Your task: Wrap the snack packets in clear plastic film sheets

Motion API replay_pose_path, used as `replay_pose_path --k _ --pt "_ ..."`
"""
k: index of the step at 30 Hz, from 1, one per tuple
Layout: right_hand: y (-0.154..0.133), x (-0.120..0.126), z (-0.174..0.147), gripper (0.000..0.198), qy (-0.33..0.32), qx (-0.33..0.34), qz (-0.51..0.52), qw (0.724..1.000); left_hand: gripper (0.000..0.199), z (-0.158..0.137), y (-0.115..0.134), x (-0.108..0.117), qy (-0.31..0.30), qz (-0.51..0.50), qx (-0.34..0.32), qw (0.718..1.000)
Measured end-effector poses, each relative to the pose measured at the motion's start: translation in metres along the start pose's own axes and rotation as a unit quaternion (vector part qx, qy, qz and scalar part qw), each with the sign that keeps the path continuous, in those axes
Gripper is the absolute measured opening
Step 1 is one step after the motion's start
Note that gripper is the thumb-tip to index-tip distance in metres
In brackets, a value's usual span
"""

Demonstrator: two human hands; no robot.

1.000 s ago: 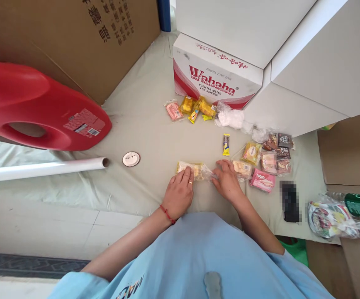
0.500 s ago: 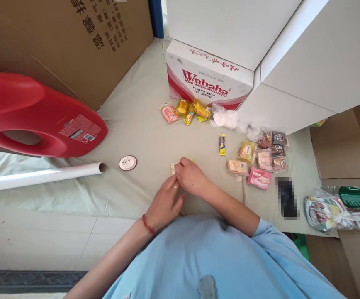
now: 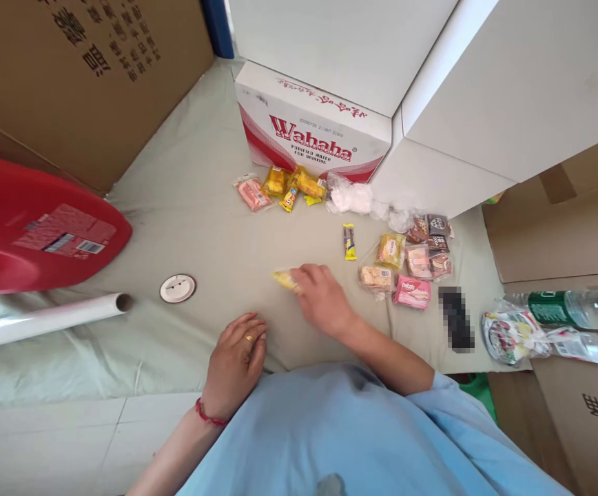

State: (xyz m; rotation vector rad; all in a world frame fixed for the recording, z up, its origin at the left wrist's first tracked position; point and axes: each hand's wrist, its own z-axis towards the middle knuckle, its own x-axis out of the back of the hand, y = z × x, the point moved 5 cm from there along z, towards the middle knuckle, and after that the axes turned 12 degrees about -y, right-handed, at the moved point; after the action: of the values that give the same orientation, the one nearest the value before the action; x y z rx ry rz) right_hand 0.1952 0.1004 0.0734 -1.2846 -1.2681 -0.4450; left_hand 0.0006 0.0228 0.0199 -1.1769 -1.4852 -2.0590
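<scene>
Both hands have split since a second ago: my left hand (image 3: 237, 358) is off the packet, lying flat and empty on the pale green cloth (image 3: 200, 227) on the floor. My right hand (image 3: 322, 300) alone pinches the small yellow clear-wrapped snack packet (image 3: 284, 278), shifted left, well apart from the mixed wrapped-snack cluster (image 3: 410, 265). Looks like a one-handed placement now.
</scene>
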Motion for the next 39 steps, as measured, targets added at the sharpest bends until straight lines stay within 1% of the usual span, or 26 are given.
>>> replay_pose_path --k 1,3,5,6,8,10,11,13,15,16,18,20,21,23,24,27,29,31,33,34,36,37,38,39 --pt "0.019 0.018 -0.006 0.042 0.023 -0.020 0.045 0.999 0.022 -0.002 -0.004 0.001 0.000 0.001 0.007 1.000" --pt "0.069 0.055 -0.019 0.045 0.061 -0.092 0.125 0.986 0.024 -0.006 -0.013 0.001 0.002 0.001 0.020 1.000" --pt "0.120 0.091 -0.028 0.044 0.073 -0.154 0.140 0.975 0.024 -0.009 -0.020 -0.001 0.005 0.001 0.022 1.000" --pt "0.143 0.106 -0.029 0.043 0.070 -0.174 0.135 0.973 0.023 -0.010 -0.021 -0.002 0.008 0.003 0.019 1.000" --pt "0.178 0.126 -0.027 0.044 0.046 -0.216 0.108 0.969 0.021 -0.008 -0.023 -0.005 0.018 0.013 0.013 1.000" --pt "0.198 0.131 -0.016 0.045 -0.001 -0.235 0.081 0.969 0.019 -0.005 -0.022 -0.007 0.029 0.027 0.007 0.999" --pt "0.201 0.129 -0.009 0.045 -0.031 -0.235 0.071 0.969 0.019 -0.003 -0.021 -0.007 0.031 0.033 0.003 0.999" --pt "0.199 0.117 0.006 0.044 -0.084 -0.229 0.036 0.969 0.017 0.000 -0.019 -0.007 0.034 0.043 -0.007 0.998" --pt "0.191 0.103 0.017 0.044 -0.106 -0.242 -0.036 0.964 0.017 0.000 -0.018 -0.006 0.038 0.049 -0.014 0.998" --pt "0.187 0.097 0.021 0.043 -0.107 -0.255 -0.074 0.958 0.017 0.000 -0.017 -0.006 0.040 0.051 -0.016 0.998" --pt "0.178 0.087 0.023 0.042 -0.086 -0.273 -0.141 0.948 0.016 -0.001 -0.016 -0.004 0.045 0.052 -0.020 0.997" --pt "0.169 0.085 0.022 0.038 -0.050 -0.259 -0.191 0.945 0.016 -0.001 -0.015 -0.003 0.050 0.056 -0.025 0.997" --pt "0.166 0.088 0.022 0.035 -0.030 -0.246 -0.213 0.945 0.016 -0.001 -0.014 -0.003 0.051 0.057 -0.028 0.997" --pt "0.167 0.102 0.020 0.032 0.006 -0.234 -0.231 0.944 0.015 -0.001 -0.013 -0.002 0.053 0.059 -0.032 0.996" --pt "0.173 0.112 0.020 0.033 0.020 -0.243 -0.222 0.944 0.015 -0.001 -0.013 -0.002 0.053 0.059 -0.033 0.996" --pt "0.204 0.146 0.022 0.037 0.063 -0.306 -0.181 0.933 0.014 0.000 -0.013 -0.002 0.053 0.057 -0.032 0.996" --pt "0.225 0.160 0.029 0.036 0.064 -0.331 -0.165 0.927 0.014 0.000 -0.014 -0.003 0.052 0.059 -0.029 0.996" --pt "0.241 0.161 0.041 0.037 0.035 -0.327 -0.161 0.931 0.014 0.001 -0.014 -0.003 0.050 0.064 -0.028 0.996" --pt "0.250 0.155 0.055 0.045 -0.001 -0.317 -0.156 0.935 0.014 0.001 -0.014 -0.003 0.050 0.067 -0.030 0.996" --pt "0.252 0.151 0.059 0.045 -0.011 -0.318 -0.152 0.936 0.014 0.001 -0.014 -0.003 0.052 0.066 -0.031 0.996" --pt "0.255 0.147 0.063 0.034 -0.019 -0.329 -0.146 0.933 0.015 -0.001 -0.013 -0.002 0.058 0.053 -0.030 0.996" --pt "0.254 0.147 0.061 0.029 -0.011 -0.336 -0.144 0.931 0.015 -0.003 -0.013 0.000 0.064 0.040 -0.026 0.997" --pt "0.252 0.150 0.055 0.027 0.013 -0.338 -0.136 0.931 0.015 -0.004 -0.013 0.003 0.073 0.024 -0.018 0.997" --pt "0.248 0.154 0.046 0.024 0.054 -0.334 -0.117 0.934 0.015 -0.006 -0.012 0.006 0.085 0.004 -0.002 0.996"
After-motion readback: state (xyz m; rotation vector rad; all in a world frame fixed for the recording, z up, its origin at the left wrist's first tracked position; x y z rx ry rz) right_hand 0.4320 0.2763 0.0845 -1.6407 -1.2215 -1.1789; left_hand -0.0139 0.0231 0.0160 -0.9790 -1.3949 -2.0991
